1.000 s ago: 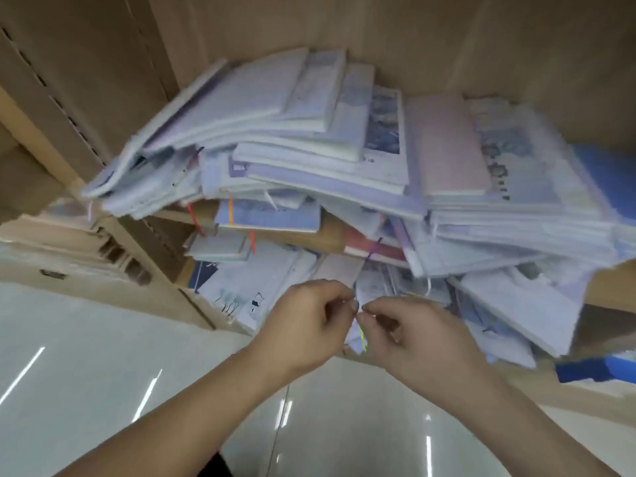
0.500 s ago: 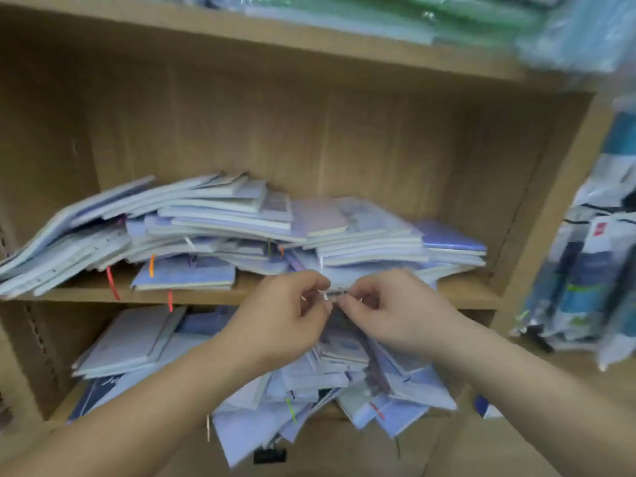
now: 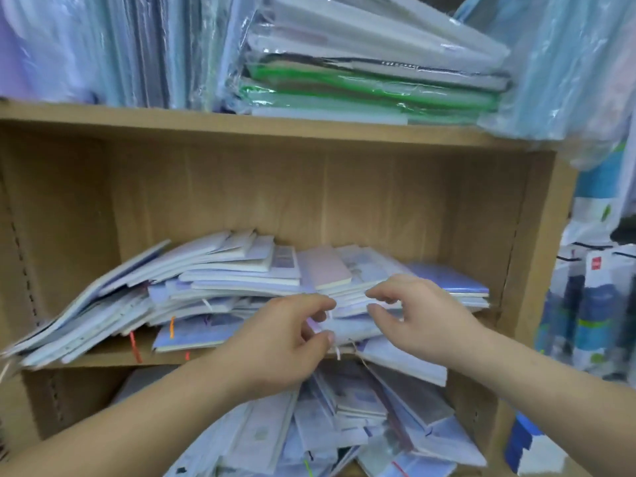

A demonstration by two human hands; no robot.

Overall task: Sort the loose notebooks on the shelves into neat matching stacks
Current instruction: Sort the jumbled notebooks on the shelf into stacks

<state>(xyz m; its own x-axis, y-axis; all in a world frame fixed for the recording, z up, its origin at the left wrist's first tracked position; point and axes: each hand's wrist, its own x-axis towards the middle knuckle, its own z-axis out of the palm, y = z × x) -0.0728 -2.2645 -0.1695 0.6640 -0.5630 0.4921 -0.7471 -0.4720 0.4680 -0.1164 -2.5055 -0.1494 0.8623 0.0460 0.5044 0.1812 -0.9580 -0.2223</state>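
Wooden shelf unit (image 3: pixel 344 132) fills the frame, three levels showing. Top level: upright wrapped packs (image 3: pixel 120 46) on the left. A flat stack of wrapped folders (image 3: pixel 361 80) lies beside them, with green ones in the lower layers. Bagged goods (image 3: pixel 592 321) hang to the right of the unit, blurred.

Middle level: loose notebooks (image 3: pixel 223 280) in a messy, slanted pile, mostly white and pale lilac. The left end is fanned out and overhangs the shelf front. A pink notebook (image 3: pixel 325 270) lies on top near the centre, and a blue notebook (image 3: pixel 447 280) lies at the right end.

Bottom level: a second heap (image 3: pixel 344 425) of the same kind, tilted every way and spilling forward.

Both bare forearms reach in from below, and the hands meet at the front of the middle pile. Left hand (image 3: pixel 285 342): fingers curled, thumb tip close to the fingertips over a pale notebook edge. It is blurred, so I cannot tell whether it pinches anything. Right hand (image 3: pixel 420 315): fingers half curled, thumb and forefinger apart with nothing seen between them, just in front of the stacked edges. The hands are near each other, not touching.

Small stuff: a red ribbon (image 3: pixel 135 349) and an orange ribbon (image 3: pixel 172 327) hang off the middle pile on the left. A white ribbon (image 3: pixel 337 352) dangles just under the left thumb. A green ribbon (image 3: pixel 308 469) lies in the bottom heap.
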